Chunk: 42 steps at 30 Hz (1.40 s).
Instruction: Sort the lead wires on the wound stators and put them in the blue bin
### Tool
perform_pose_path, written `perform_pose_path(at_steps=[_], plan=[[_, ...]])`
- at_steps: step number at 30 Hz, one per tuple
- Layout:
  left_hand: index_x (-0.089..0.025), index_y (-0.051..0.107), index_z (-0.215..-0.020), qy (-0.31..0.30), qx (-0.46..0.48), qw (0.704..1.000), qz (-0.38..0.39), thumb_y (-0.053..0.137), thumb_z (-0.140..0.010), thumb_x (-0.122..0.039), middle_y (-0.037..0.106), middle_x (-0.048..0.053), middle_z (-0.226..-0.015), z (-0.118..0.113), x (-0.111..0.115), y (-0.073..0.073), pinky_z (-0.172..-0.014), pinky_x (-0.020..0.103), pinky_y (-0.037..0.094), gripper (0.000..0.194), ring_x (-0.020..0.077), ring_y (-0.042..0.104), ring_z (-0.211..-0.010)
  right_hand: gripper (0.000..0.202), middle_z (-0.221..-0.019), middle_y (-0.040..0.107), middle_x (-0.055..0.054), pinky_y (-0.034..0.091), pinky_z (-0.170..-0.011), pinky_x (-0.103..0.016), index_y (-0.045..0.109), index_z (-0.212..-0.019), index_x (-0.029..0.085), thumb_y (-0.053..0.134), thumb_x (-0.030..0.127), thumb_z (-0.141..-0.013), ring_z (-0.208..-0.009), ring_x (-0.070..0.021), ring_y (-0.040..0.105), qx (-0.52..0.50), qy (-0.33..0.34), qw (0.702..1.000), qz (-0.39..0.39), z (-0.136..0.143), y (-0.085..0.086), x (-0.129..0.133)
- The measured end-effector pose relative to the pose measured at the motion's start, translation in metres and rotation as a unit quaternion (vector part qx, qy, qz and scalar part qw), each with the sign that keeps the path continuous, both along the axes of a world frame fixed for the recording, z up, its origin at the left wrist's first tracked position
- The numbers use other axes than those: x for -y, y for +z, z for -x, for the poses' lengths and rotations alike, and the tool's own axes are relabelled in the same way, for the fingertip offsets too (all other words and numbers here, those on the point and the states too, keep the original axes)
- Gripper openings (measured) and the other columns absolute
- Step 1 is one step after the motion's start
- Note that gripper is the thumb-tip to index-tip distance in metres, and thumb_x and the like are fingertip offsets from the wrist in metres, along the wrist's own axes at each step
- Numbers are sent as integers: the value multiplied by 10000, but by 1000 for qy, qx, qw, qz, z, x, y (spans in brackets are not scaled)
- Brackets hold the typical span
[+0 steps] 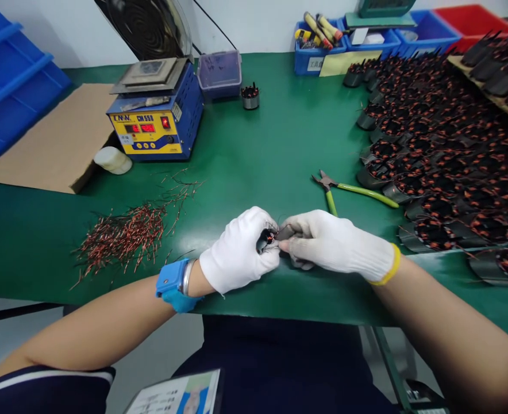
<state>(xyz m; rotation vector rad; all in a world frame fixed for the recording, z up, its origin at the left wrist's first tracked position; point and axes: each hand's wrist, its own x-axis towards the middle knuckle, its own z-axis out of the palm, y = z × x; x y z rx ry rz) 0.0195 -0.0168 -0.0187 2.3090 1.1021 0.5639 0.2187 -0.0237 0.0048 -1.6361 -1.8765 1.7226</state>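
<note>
My left hand (pixel 244 250), in a white glove, is wrapped round a small metal ring part with copper windings (pixel 264 239). Its palm and fingers hide much of the part. From the right, my right hand (pixel 318 238), gloved with a yellow cuff, pinches at the part's edge, where thin wire ends show between the fingertips. Green-handled cutters (pixel 360 192) lie on the green table beyond my right hand. A heap of cut copper wire (pixel 127 236) lies to the left of my left hand.
Many wound parts (pixel 439 161) fill the right side. A yellow-blue CM550 device (pixel 150 135) stands at back left, near a white round container (pixel 113 160), an empty grey bin (pixel 219 75) and one wound part (pixel 250 96). Blue bins (pixel 309 60) line the back.
</note>
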Motion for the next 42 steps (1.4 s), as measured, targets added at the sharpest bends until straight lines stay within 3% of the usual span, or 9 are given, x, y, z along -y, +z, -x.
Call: perform_pose_path(at_steps=[3, 7, 12, 16, 19, 24, 30, 37, 42], plan=[[-191, 528, -866, -12, 14, 1000, 2, 531, -713, -180, 589, 48, -878, 2, -1, 2, -709, 324, 481, 153, 171, 561, -779, 174, -653, 669, 38, 382, -504, -203, 650, -848, 234, 499, 297, -787, -552, -106, 581, 35, -2, 999, -24, 6, 2, 3], [-180, 534, -908, -35, 41, 998, 23, 543, -644, -122, 602, 49, -925, 5, -1, 5, -737, 311, 495, 271, 164, 580, -808, 143, -602, 592, 57, 325, -478, -208, 628, -715, 219, 532, 323, -736, -528, -89, 496, 84, 26, 992, -88, 8, 6, 3], [-176, 536, -830, -64, 50, 996, 28, 508, -636, -91, 595, 39, -853, 5, 1, 4, -698, 300, 474, 213, 153, 552, -757, 162, -596, 604, 53, 346, -459, -195, 626, -752, 209, 539, 344, -771, -500, -82, 514, 3, 61, 998, 9, -2, 6, 1], [-183, 522, -789, -59, 48, 997, 29, 506, -653, -116, 582, 31, -816, 3, 2, 3, -662, 298, 447, 152, 150, 520, -719, 256, -703, 700, -8, 455, -528, -205, 651, -787, 193, 670, 442, -731, -581, -118, 621, -49, 29, 996, 69, -1, 2, -6], [-189, 511, -761, -52, 39, 997, 30, 499, -683, -138, 571, 31, -803, 3, 2, 4, -657, 300, 440, 94, 151, 507, -711, 314, -675, 704, -25, 505, -557, -218, 637, -729, 182, 686, 493, -732, -592, -136, 653, -68, 14, 992, 107, 5, -3, -9], [-194, 513, -808, -51, 32, 998, 27, 508, -692, -138, 569, 37, -865, 5, 3, 4, -694, 310, 455, 129, 159, 524, -759, 313, -614, 685, -17, 514, -529, -207, 643, -735, 173, 657, 483, -778, -558, -133, 654, -74, 7, 993, 96, 10, -6, -4], [-197, 497, -860, -45, 36, 997, 54, 536, -702, -161, 575, 100, -1125, 6, 4, 5, -772, 354, 496, 166, 199, 602, -914, 230, -555, 643, 9, 504, -494, -185, 615, -710, 165, 627, 371, -811, -500, -102, 614, -101, -8, 988, 116, 14, -1, -2], [-190, 465, -925, -24, 47, 997, 56, 545, -673, -164, 544, 161, -1205, 7, 6, 2, -821, 401, 506, 266, 264, 600, -1066, 263, -562, 642, 13, 455, -475, -200, 591, -692, 195, 495, 367, -867, -493, -113, 607, -27, -23, 998, 60, 18, -6, 6], [-207, 465, -888, -44, 44, 997, 49, 522, -680, -150, 599, 106, -1122, 7, 4, 3, -823, 376, 501, 223, 217, 608, -963, 261, -537, 598, 37, 344, -436, -205, 571, -673, 203, 480, 369, -854, -448, -89, 503, 42, -25, 998, -41, 19, -8, 14]])
